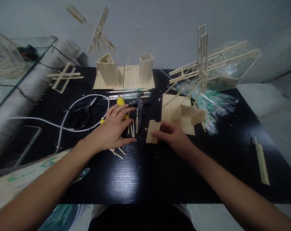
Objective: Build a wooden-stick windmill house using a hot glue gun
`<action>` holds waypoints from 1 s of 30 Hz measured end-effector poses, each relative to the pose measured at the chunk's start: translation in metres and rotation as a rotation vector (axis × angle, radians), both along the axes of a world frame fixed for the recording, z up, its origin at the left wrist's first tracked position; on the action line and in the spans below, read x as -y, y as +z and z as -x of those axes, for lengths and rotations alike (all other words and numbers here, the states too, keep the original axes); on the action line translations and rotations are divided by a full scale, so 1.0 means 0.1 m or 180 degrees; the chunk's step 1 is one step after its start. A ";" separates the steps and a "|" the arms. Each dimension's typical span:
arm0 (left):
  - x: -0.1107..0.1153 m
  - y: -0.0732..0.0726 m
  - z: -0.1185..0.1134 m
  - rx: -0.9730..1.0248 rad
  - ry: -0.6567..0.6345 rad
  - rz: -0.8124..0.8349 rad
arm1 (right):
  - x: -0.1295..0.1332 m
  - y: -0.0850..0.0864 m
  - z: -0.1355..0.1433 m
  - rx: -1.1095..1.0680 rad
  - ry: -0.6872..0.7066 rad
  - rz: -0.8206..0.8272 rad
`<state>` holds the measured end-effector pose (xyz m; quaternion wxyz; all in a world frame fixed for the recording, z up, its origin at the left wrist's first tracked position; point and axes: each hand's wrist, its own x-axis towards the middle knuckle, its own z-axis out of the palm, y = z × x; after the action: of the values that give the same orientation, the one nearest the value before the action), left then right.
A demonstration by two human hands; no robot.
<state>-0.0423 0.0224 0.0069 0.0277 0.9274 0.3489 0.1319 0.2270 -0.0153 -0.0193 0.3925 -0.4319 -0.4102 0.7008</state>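
Observation:
My right hand (171, 136) pinches a small panel of wooden sticks (152, 131), laid side by side, between thumb and fingers just above the black table. My left hand (116, 126) is open, its fingers stretched and apart, with a ring on one finger. Beneath it lies a yellow tool (120, 101) that looks like a glue gun, mostly hidden by the hand. Short cut sticks (132, 130) lie between my two hands, close to a dark-handled cutter (140, 110). To the right of the panel, a stick base (168, 110) carries a partly built stick box (192, 115).
Pliers (86, 114) lie inside a white cord loop (69, 110). Behind stand stick towers (109, 70) (146, 69) on bases. Windmill-like stick blades (203, 69) rise at right above plastic wrappers (215, 102). A stick packet (22, 176) lies front left; a stick strip (262, 163) lies right.

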 end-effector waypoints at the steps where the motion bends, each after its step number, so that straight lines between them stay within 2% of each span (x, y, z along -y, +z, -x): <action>1: 0.00 0.01 0.01 0.0103 -0.0008 -0.0013 | 0.00 0.00 0.00 -0.0003 -0.0002 -0.0008; 6: 0.05 0.09 0.00 0.0758 -0.0109 -0.0032 | 0.00 -0.03 0.01 -0.0057 0.0008 -0.0013; 11: 0.11 0.11 -0.07 0.1055 -0.0326 0.0107 | 0.01 -0.02 0.03 -0.0091 0.0039 0.0069; 17: 0.12 0.08 -0.11 0.1164 -0.0479 0.0201 | 0.01 0.01 0.04 -0.0130 0.0103 0.0108; 30: 0.10 0.03 -0.11 0.1166 -0.0538 0.0121 | 0.02 0.00 0.06 -0.0173 0.0110 0.0069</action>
<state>-0.0310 0.0126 0.0102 0.1192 0.9132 0.2614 0.2890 0.2215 -0.0175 -0.0188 0.3866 -0.4099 -0.3992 0.7234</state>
